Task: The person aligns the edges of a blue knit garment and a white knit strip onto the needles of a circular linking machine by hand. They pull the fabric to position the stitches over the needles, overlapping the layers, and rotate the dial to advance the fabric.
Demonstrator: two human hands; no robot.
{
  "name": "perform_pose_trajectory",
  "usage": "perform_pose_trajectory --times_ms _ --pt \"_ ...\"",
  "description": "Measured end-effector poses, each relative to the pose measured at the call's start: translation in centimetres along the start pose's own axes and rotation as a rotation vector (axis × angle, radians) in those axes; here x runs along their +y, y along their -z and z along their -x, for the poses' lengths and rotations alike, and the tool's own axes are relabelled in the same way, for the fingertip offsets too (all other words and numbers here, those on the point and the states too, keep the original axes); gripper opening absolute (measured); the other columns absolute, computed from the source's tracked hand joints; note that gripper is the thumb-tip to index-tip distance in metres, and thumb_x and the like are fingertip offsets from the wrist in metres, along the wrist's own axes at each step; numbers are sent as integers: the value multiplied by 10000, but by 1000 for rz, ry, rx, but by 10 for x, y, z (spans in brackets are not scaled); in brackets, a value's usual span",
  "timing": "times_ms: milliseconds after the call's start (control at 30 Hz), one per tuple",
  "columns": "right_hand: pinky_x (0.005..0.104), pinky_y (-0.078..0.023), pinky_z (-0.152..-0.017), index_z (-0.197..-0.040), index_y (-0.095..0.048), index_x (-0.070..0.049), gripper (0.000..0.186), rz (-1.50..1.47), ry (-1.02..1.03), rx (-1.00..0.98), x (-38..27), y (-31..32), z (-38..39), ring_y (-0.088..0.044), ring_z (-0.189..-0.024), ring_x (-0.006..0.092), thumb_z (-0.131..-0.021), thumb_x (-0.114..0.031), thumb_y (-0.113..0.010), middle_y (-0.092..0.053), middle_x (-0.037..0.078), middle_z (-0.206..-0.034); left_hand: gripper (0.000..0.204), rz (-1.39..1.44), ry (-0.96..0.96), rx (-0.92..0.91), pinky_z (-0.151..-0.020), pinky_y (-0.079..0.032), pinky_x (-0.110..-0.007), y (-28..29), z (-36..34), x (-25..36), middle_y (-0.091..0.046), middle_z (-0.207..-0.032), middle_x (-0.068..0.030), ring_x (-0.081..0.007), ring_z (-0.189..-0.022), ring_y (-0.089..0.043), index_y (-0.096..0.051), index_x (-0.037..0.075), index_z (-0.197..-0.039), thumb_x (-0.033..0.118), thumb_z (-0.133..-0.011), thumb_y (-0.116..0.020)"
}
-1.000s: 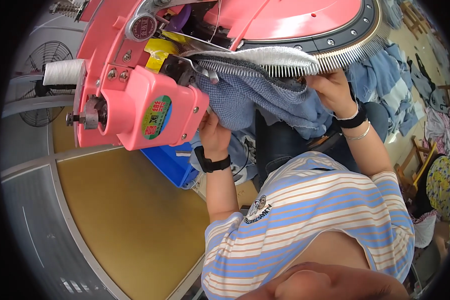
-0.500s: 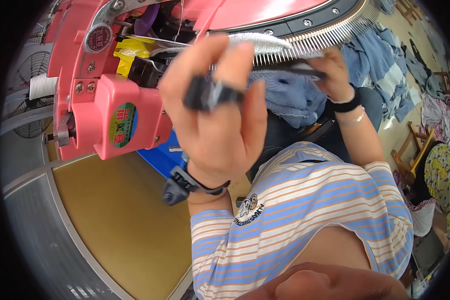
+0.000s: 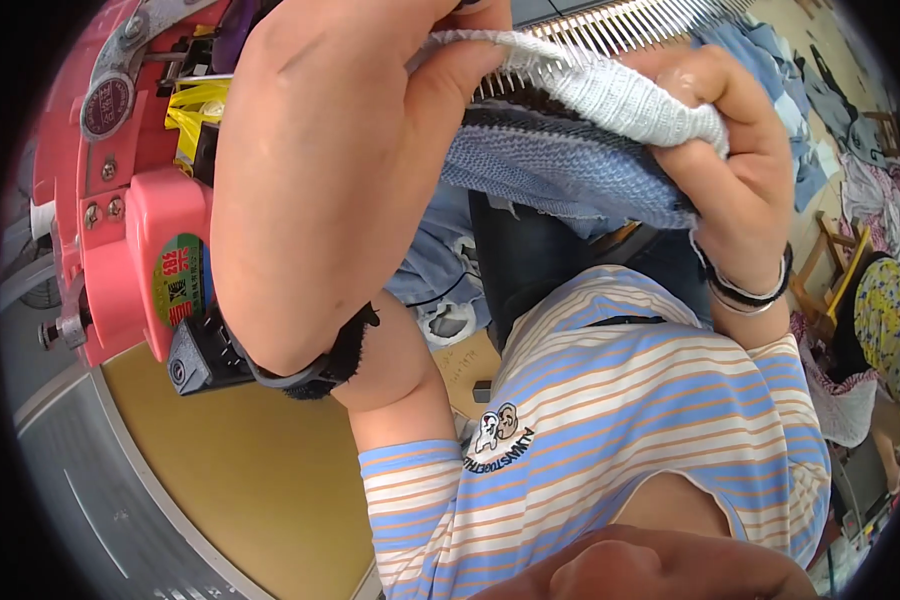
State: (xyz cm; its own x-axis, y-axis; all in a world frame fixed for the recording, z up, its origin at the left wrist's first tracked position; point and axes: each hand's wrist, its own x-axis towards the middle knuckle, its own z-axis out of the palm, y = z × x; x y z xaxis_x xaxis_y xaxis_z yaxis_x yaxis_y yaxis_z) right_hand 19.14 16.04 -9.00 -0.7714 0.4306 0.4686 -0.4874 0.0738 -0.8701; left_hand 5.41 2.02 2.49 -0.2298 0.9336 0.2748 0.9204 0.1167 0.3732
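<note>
A white ribbed knit band stretches between my hands along a curved row of metal pins. My left hand, large and close, pinches the band's thin left end between thumb and fingers; its fingertips are partly cut off by the top edge. My right hand is closed on the band's wider right end, thumb below and fingers bent over it. Directly under the band hangs a blue knit piece with a dark upper edge, reaching to my right palm. Some pins poke up beside the band; whether they pass through it I cannot tell.
At left stands a pink machine with a yellow plastic bag beside it. A black device is strapped to my left wrist. More blue knit pieces lie below my hands. Wooden stools and cloth occupy the right.
My left hand has come up and nearer, now pinching the white band. My right hand has risen and closed on its other end. The band is stretched out, and the blue knit is drawn up beneath it.
</note>
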Motion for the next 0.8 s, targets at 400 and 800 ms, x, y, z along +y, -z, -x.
perform_pose_trajectory --times_ms 400,800 --pt "243 -343 -636 -826 -459 -41 209 67 81 -82 0 9 3 -420 -728 124 -735 -81 -643 -479 100 -884 114 382 86 158 -742 -429 -180 -30 3 4 -570 -881 -60 -82 -807 -517 -518 -83 -925 -110 -821 -557" --pt "267 -323 -473 -756 -411 -65 351 320 375 -108 -17 -20 12 -372 -587 121 -677 99 -710 -475 91 -749 163 334 -187 210 -745 -436 -208 -17 10 -19 -585 -891 -92 -119 -813 -531 -512 -89 -960 -120 -810 -568"
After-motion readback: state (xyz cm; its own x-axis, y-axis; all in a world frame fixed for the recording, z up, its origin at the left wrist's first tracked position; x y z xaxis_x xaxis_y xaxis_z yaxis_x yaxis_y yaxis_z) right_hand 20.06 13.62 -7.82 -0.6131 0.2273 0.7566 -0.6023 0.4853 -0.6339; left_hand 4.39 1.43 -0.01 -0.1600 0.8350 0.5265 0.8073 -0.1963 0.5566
